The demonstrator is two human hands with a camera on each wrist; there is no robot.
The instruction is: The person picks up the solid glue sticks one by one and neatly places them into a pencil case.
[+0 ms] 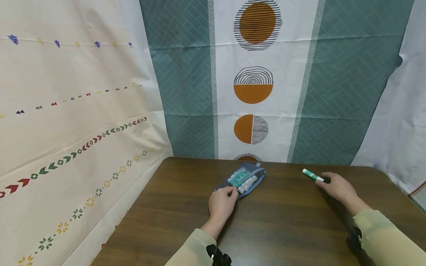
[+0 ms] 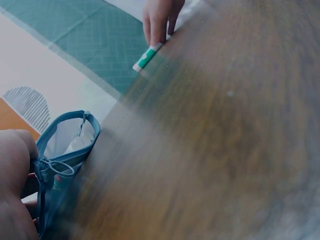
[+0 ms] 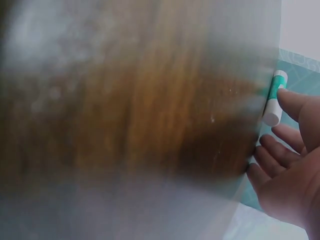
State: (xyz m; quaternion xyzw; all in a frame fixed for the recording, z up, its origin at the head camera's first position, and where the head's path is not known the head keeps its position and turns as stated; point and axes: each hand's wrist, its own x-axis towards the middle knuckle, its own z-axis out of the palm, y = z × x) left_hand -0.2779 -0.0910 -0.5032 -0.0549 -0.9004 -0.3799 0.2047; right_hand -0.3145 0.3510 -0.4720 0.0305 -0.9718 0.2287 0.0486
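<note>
A blue zippered mesh pouch (image 1: 253,182) lies toward the back middle of the table, with several white and green sticks (image 1: 245,181) inside. My left hand (image 1: 222,205) pinches its near edge; in the left wrist view the pouch (image 2: 70,159) stands partly open beside the fingers, a ring-shaped zipper pull (image 2: 59,167) hanging there. Farther right, my right hand (image 1: 338,187) holds a green and white glue stick (image 1: 312,174) near one end. The right wrist view shows the thumb over the glue stick (image 3: 276,97), the other fingers loosely bent below.
The brown wooden table (image 1: 283,225) reaches back to a hanging green and white curtain (image 1: 186,81) with orange circles. A cream patterned cloth (image 1: 76,122) hangs along the left, and a white cloth (image 1: 399,122) at the right. Each wrist wears a black strap.
</note>
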